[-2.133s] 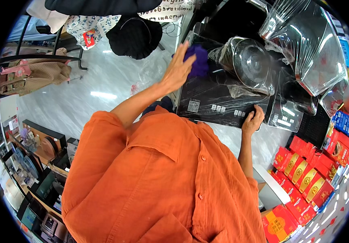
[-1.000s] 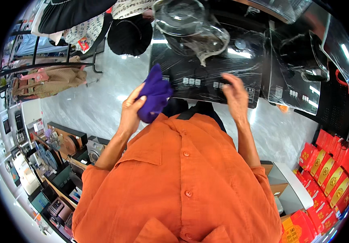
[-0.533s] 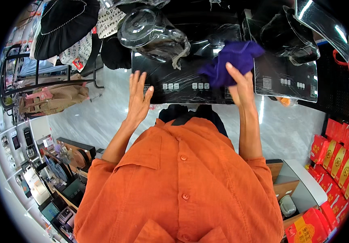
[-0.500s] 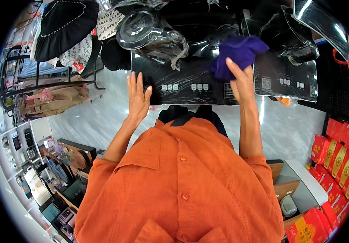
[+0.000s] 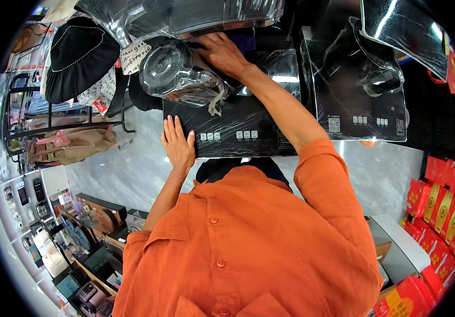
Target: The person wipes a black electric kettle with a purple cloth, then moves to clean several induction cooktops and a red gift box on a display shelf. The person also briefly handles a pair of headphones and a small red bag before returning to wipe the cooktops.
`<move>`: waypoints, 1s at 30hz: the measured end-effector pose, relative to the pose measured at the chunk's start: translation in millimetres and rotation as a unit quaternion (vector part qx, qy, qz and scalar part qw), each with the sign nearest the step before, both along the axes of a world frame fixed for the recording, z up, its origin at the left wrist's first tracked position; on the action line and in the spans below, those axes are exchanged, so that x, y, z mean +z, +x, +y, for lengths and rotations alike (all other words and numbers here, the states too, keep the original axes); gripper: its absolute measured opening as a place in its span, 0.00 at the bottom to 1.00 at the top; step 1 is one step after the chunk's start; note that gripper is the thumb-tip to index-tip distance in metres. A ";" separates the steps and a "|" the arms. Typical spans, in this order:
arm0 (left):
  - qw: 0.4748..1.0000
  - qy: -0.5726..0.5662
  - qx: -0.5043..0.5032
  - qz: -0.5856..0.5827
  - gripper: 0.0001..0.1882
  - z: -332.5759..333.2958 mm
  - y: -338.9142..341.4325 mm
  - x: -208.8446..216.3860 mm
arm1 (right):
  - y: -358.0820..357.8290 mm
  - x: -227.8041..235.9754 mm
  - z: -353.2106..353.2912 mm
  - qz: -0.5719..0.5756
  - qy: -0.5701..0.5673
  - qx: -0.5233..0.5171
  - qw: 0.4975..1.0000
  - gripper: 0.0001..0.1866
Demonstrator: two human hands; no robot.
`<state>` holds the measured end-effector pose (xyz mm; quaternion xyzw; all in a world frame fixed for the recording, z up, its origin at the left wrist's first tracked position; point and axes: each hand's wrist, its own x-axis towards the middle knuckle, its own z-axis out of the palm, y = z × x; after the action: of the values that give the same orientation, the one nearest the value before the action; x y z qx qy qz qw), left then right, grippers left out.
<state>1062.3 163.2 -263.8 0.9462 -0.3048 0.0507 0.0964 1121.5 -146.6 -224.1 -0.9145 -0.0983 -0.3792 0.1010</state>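
Note:
My left hand [image 5: 178, 145] lies flat with its fingers stretched on the front left edge of a black glass cooktop [image 5: 238, 119] with white button marks. My right hand [image 5: 224, 55] reaches across the cooktop to its far side, beside a plastic-wrapped clear lid or pot [image 5: 169, 68] that stands on the glass. A purple cloth [image 5: 246, 42] shows just beyond the right hand, partly hidden by it; the hand appears to press on the cloth. The fingertips are close to a dark plastic-wrapped pane [image 5: 201, 16] above.
A second black cooktop [image 5: 365, 119] is on the right, with a plastic-wrapped dark pot [image 5: 370, 58] on it. To the left is a black metal rack [image 5: 66, 127] with a black hat [image 5: 82, 58]. Red boxes [image 5: 444, 211] are stacked at the right, and appliances fill shelves at the lower left.
My right hand has gone from the right side of the cooktop to its far middle, taking the purple cloth along. The left hand stays flat at the cooktop's front left edge. My view has shifted.

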 end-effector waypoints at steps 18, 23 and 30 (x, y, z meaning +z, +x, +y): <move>1.000 0.002 -0.019 -0.011 0.33 0.5 1.8 2.4 | -136.3 -3.7 -120.3 0.042 0.028 -0.212 0.976 0.26; 1.000 0.002 -0.024 -0.012 0.33 1.6 2.6 -0.5 | -150.0 -5.0 -126.3 -0.063 0.273 -0.254 0.926 0.25; 0.999 0.006 -0.029 -0.026 0.32 7.0 -1.3 -2.8 | -100.1 66.9 -58.5 -0.241 0.324 -0.188 0.895 0.29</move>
<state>1061.0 170.3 -266.6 0.9360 -0.3346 0.0703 0.0840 1021.4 -205.1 -157.2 -0.7131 0.1823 -0.6108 0.2918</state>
